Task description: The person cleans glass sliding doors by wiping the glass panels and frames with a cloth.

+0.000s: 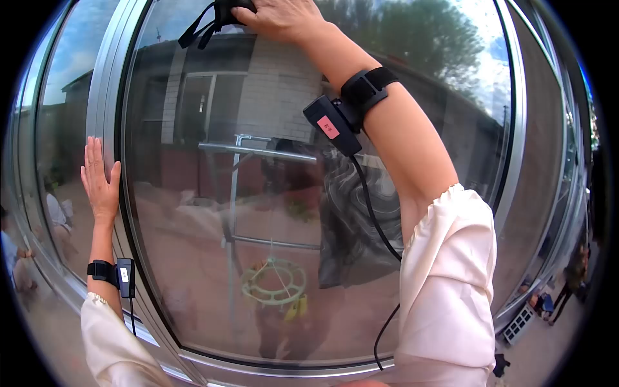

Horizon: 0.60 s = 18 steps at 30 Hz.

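A large glass pane (187, 258) in a silver metal frame (105, 97) fills most of the head view. My left hand (101, 184) lies flat against the upright of that frame, fingers stretched out, holding nothing. High up near the top edge of the view, my right hand (280, 18) is closed on a black object with dangling straps (224, 14), held at the upper part of the glass. The picture edge cuts off the top of this object, so its exact kind does not show.
Black devices are strapped to my right forearm (332, 126) and left wrist (126, 277); a cable (367, 200) hangs from the right one. A metal rack (235, 193) and a pale green ring (274, 284) appear in the glass. A person (576, 274) stands far right beside a grey crate (520, 324).
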Tool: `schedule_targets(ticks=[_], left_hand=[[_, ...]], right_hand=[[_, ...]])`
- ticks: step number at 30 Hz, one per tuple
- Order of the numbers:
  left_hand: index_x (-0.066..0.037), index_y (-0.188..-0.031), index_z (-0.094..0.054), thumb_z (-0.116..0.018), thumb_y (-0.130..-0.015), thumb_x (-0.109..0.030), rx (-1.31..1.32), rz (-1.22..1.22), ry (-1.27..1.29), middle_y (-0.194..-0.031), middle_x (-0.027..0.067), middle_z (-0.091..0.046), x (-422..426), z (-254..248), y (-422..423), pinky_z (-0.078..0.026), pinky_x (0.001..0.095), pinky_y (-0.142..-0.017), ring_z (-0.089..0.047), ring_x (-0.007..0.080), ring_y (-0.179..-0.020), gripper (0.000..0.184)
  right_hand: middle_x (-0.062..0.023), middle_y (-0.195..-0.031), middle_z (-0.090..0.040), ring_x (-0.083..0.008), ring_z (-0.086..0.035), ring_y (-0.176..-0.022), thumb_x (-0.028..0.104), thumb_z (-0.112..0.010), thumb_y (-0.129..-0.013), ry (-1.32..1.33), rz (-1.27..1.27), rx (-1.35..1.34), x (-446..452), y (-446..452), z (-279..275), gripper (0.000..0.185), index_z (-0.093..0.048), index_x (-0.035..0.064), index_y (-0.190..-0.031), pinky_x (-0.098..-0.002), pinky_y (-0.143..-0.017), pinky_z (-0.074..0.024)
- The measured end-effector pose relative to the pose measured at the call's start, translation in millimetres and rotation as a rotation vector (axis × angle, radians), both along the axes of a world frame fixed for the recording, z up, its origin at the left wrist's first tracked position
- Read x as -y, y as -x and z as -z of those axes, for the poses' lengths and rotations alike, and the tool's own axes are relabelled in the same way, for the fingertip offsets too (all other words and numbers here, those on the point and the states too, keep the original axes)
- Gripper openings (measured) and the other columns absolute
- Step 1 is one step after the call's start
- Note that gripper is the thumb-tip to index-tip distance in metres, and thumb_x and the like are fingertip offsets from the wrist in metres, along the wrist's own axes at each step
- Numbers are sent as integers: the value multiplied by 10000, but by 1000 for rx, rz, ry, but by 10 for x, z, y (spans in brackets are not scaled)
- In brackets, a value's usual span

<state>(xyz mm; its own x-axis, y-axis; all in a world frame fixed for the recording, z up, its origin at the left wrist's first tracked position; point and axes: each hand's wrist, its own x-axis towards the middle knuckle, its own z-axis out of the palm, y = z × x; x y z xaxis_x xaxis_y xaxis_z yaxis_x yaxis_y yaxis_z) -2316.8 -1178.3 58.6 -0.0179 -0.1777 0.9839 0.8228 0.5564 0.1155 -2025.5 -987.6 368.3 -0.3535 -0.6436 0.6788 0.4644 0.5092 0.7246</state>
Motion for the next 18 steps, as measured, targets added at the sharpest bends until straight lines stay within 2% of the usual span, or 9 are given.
schedule_targets(ticks=[5,8,9,11,12,13,15,17,18], left_hand=[[-205,-1471,-280,-400,-959,-411,-41,-53,-1,-1525,11,-267,33,33,155,-187,478,-1094,-250,213,-1401,565],[-186,-1471,-283,-374,-973,-401,-62,-96,19,-1519,23,-279,89,50,243,-186,445,-1095,-258,214,-1398,550],[-179,-1472,-280,-370,-977,-398,-66,-134,39,-1519,26,-278,112,84,335,-181,435,-1099,-253,211,-1400,549],[-170,-1474,-274,-367,-981,-396,-30,-129,40,-1520,28,-275,131,115,369,-172,425,-1105,-241,210,-1405,550],[-170,-1474,-274,-367,-981,-396,-27,-138,36,-1520,28,-275,127,108,348,-172,425,-1105,-241,210,-1405,550],[-172,-1474,-272,-367,-981,-399,-50,-169,43,-1520,27,-274,135,101,345,-169,427,-1108,-232,213,-1408,552],[-172,-1472,-276,-364,-982,-413,-72,-135,60,-1517,29,-278,164,81,365,-164,436,-1114,-217,224,-1413,553],[-159,-1459,-298,-365,-985,-410,-55,-96,37,-1509,36,-292,141,48,154,-170,437,-1113,-224,220,-1409,541],[-154,-1450,-312,-374,-983,-408,-43,-110,26,-1503,42,-301,132,51,86,-173,440,-1112,-231,225,-1406,535]], right_hand=[[-185,-1443,-360,-328,-280,-1368,425,-397,-912,13,185,-228,-629,-1288,-544,592,-411,43,-1365,-541,-1092,-207],[-141,-1509,-261,-318,-182,-1409,452,-341,-944,285,330,-426,-1250,-2483,-996,597,-347,92,-1421,-522,-1113,-167],[-121,-1520,-244,-311,-165,-1415,448,-338,-946,463,231,-515,-1234,-2781,-899,581,-344,122,-1426,-526,-1116,-151],[-106,-1520,-246,-335,-166,-1410,393,-372,-936,447,522,-661,-1584,-3379,-979,501,-391,203,-1400,-577,-1098,-169],[-114,-1509,-262,-375,-189,-1394,345,-439,-918,401,490,-728,-1996,-3720,-1222,422,-459,251,-1330,-595,-1078,-218],[-27,-1532,-237,-278,-168,-1420,535,-297,-925,55,645,-777,-2708,-4281,-1702,635,-275,193,-1460,-623,-1059,-155],[39,-1541,-209,-247,-129,-1433,555,-274,-934,246,454,-760,-2583,-4383,-1423,626,-245,235,-1471,-640,-1052,-172],[63,-1546,-186,-244,-120,-1435,577,-249,-931,365,505,-824,-2473,-4412,-1267,638,-225,251,-1479,-644,-1059,-152],[54,-1542,-210,-258,-89,-1441,596,-226,-907,402,513,-848,-2550,-4542,-1295,668,-243,242,-1475,-632,-1079,-74]])
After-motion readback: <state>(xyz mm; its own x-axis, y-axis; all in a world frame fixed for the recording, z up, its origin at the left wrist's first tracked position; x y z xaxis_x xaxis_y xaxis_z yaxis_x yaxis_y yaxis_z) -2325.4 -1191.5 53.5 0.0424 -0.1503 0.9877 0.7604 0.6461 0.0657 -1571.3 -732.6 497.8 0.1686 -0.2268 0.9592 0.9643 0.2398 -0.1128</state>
